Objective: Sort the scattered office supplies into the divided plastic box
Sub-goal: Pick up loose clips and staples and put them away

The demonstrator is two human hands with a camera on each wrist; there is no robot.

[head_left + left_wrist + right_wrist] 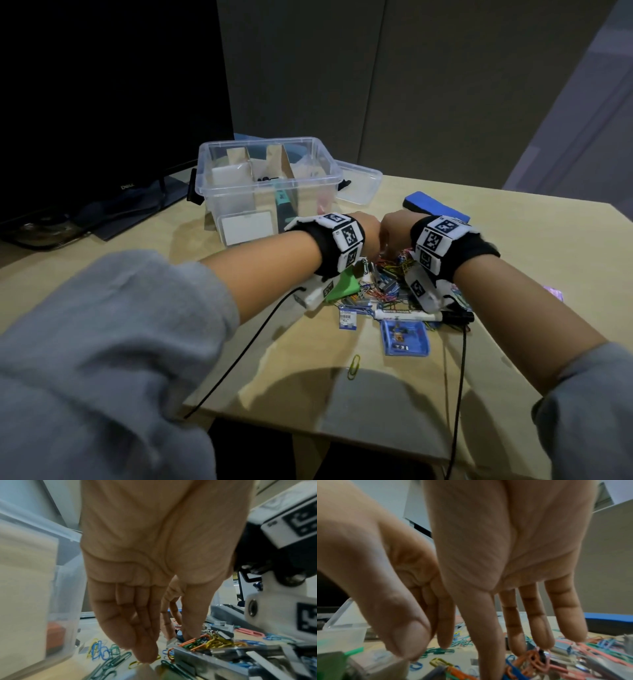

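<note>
Pale wooden surface (pixel 239 329) is backed by grey partition walls, with a dark monitor (pixel 102 102) at far left. Divided plastic box (pixel 267 178) is set at the back of the surface, lid off, cardboard dividers upright inside, a few items already dropped in. Lid (pixel 359 185) is seen just behind the box on the right.

Pile of coloured paper clips (pixel 390 274) and staple strips (pixel 214 654) is spread just in front of the box, under both wrists. Marker (pixel 404 314), blue packet (pixel 404 334) and one stray yellow-green clip (pixel 354 366) are left nearer the front edge. Blue eraser block (pixel 435 205) is parked well to the right of the box.

Left hand (pixel 154 574) is pointed down into the pile, fingers straight and pressed together, tips touching clips, nothing clamped. Right hand (pixel 513 568) is likewise lowered, fingers extended and slightly spread, tips in a tangle of clips; a pinch cannot be confirmed.

Clips are judged light, stiff, slippery and prone to interlock: best raked into a bunch and pinched from the sides. Staple strips are judged brittle, so they should be lifted by the long edges
</note>
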